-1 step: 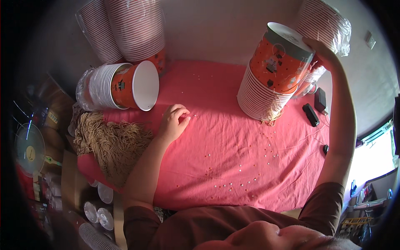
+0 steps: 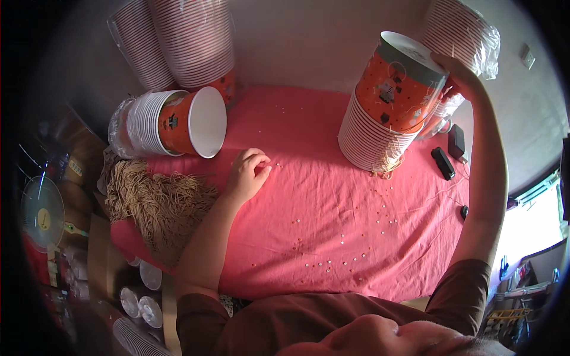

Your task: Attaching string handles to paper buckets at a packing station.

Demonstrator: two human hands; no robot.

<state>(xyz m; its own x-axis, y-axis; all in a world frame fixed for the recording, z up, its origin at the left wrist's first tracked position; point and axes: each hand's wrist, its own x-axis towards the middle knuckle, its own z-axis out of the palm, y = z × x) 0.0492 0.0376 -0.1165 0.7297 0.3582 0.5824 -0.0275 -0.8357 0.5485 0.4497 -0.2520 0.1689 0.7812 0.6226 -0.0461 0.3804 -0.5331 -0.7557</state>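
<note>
Pink-draped tabletop [image 2: 309, 202]; right hand [image 2: 456, 74] touches top bucket [image 2: 389, 86], grip hidden, perhaps steadying stack [image 2: 374, 135]; left hand [image 2: 247, 173] half-curled, apparently empty.

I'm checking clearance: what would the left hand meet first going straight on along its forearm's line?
The left hand would probably meet the wall beyond the pink cloth; if low, small pale bits might come first. Depth is unclear.
</note>
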